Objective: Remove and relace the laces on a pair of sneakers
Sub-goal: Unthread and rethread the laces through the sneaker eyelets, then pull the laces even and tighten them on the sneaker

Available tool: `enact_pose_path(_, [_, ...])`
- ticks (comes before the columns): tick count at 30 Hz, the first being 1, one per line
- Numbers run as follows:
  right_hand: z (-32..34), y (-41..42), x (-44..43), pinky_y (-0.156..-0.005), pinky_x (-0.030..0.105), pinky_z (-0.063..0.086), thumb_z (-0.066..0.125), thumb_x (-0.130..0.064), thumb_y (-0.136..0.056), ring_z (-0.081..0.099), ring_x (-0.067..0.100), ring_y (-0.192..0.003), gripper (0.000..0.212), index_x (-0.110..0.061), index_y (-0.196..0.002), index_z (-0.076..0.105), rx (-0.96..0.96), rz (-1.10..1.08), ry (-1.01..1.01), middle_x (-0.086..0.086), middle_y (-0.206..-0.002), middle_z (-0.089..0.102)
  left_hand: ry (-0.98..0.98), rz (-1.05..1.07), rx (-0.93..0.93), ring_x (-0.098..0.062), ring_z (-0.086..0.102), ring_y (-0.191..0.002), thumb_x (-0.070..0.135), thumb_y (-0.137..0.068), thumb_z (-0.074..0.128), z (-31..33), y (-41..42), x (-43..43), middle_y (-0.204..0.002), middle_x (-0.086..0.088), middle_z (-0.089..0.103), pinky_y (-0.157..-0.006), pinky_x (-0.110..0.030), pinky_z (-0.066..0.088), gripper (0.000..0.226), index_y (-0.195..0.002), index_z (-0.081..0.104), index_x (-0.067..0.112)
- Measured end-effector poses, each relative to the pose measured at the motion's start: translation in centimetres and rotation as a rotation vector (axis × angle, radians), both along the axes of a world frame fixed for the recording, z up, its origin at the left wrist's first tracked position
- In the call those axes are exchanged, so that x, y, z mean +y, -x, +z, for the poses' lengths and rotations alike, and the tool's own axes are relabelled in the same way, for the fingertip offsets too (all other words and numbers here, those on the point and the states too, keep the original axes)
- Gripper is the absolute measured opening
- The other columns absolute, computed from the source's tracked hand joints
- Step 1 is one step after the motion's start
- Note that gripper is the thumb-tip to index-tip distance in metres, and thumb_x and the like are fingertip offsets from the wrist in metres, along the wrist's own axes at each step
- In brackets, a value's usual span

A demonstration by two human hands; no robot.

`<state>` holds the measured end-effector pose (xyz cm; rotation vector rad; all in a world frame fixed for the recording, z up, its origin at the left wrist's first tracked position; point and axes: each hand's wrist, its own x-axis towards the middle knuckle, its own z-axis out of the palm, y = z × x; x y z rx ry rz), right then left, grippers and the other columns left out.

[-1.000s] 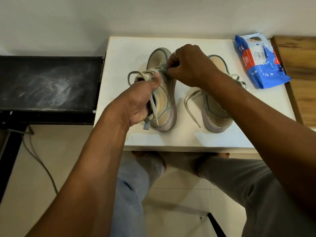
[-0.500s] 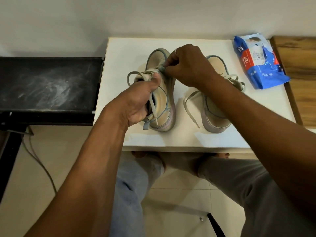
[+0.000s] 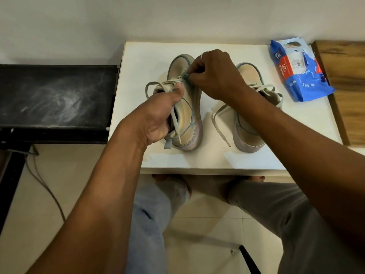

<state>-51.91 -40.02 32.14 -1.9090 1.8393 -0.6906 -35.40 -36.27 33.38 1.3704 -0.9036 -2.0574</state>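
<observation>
Sneakers [image 3: 249,135] rest on a white table [image 3: 256,159] above tiled floor [image 3: 23,204], left hand [image 3: 156,117] and right hand [image 3: 215,76] clamped on one shoe [image 3: 190,119]

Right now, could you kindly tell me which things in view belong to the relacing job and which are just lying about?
Job: held sneaker, gripped by left hand, pinched near its eyelets by right hand; its lace; second sneaker with loose lace.
Lying about: blue packet; black bench; floor cable; wooden board.
</observation>
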Motion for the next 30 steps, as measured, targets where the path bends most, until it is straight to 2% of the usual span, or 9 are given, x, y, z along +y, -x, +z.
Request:
enact_pose_path(3, [0.7,0.5,0.8,-0.060,0.012,0.046,0.070,-0.018,-0.082,0.057,-0.002,-0.063,0.013,-0.019,-0.091,0.079,-0.021,0.105,-0.109,-0.019,-0.071,0.064,-0.005,-0.004,0.001,-0.018,0.068,-0.105,0.033,-0.103,0.045,0.1,0.0,-0.1,-0.115,-0.005,0.071,-0.091,-0.037,0.055,0.033,-0.127,0.060,0.016])
enact_pose_path(9, [2.8,2.5,2.2,-0.059,0.026,0.050,0.077,-0.018,-0.079,0.061,0.008,-0.061,0.008,-0.018,-0.087,0.078,-0.056,0.151,-0.369,0.001,-0.077,0.074,0.018,-0.019,-0.084,-0.018,0.067,-0.106,0.037,-0.102,0.046,0.2,1.3,0.1,-0.115,-0.004,0.070,-0.094,-0.037,0.054,0.036,-0.127,0.059,0.016])
enact_pose_path(11, [2.9,2.6,3.0,-0.059,0.023,0.050,0.075,-0.017,-0.080,0.059,0.005,-0.062,0.008,-0.020,-0.086,0.079,-0.058,0.143,-0.302,-0.004,-0.076,0.074,0.042,0.012,-0.130,-0.020,0.066,-0.106,0.040,-0.100,0.048,0.0,1.9,0.2,-0.116,-0.006,0.070,-0.094,-0.039,0.054,0.036,-0.126,0.060,0.016])
enact_pose_path(14, [3.0,2.9,3.7,-0.051,0.012,0.041,0.074,-0.018,-0.081,0.054,-0.002,-0.054,0.008,-0.022,-0.087,0.078,-0.139,0.063,-0.178,-0.007,-0.072,0.073,0.129,0.064,-0.213,-0.023,0.066,-0.101,0.041,-0.097,0.055,-0.2,2.9,0.6,-0.111,-0.007,0.070,-0.093,-0.044,0.054,0.035,-0.122,0.062,0.018])
enact_pose_path(19, [3.2,4.1,5.3,-0.065,0.020,0.053,0.073,-0.025,-0.083,0.068,0.006,-0.068,0.036,-0.023,-0.118,0.067,-0.221,0.004,-0.120,-0.007,-0.077,0.074,0.306,-0.058,-0.455,-0.024,0.066,-0.095,0.047,-0.090,0.055,0.2,4.0,1.8,-0.105,-0.005,0.068,-0.089,-0.044,0.055,0.042,-0.122,0.060,0.020])
enact_pose_path(21, [3.5,4.5,6.1,-0.069,0.021,0.055,0.070,-0.025,-0.085,0.069,0.007,-0.072,0.032,-0.024,-0.117,0.069,-0.217,-0.011,-0.110,-0.008,-0.078,0.074,0.375,-0.110,-0.564,-0.025,0.063,-0.098,0.046,-0.092,0.054,0.5,4.3,2.4,-0.109,-0.004,0.066,-0.089,-0.042,0.053,0.042,-0.124,0.059,0.019])
enact_pose_path(24, [3.9,5.2,7.2,-0.071,0.018,0.054,0.066,-0.024,-0.089,0.067,0.009,-0.079,0.021,-0.025,-0.108,0.074,-0.223,-0.052,-0.099,-0.011,-0.085,0.072,0.397,-0.103,-0.610,-0.024,0.061,-0.102,0.050,-0.087,0.056,1.0,4.5,3.2,-0.113,-0.001,0.064,-0.093,-0.044,0.051,0.046,-0.122,0.060,0.020])
enact_pose_path(27, [4.4,6.2,8.1,-0.065,0.009,0.050,0.065,-0.026,-0.092,0.064,0.002,-0.077,0.014,-0.027,-0.103,0.074,-0.263,-0.088,-0.077,-0.016,-0.087,0.069,0.402,-0.080,-0.622,-0.022,0.062,-0.100,0.049,-0.086,0.056,1.3,4.7,3.7,-0.110,0.001,0.065,-0.091,-0.043,0.052,0.042,-0.116,0.062,0.021])
enact_pose_path(30, [4.9,7.7,8.5,-0.058,0.005,0.045,0.063,-0.028,-0.094,0.061,-0.001,-0.072,0.011,-0.026,-0.101,0.072,-0.305,-0.146,-0.067,-0.019,-0.083,0.065,0.429,-0.072,-0.628,-0.016,0.059,-0.095,0.046,-0.091,0.056,1.3,4.8,4.1,-0.107,0.004,0.064,-0.085,-0.035,0.049,0.032,-0.111,0.063,0.021])
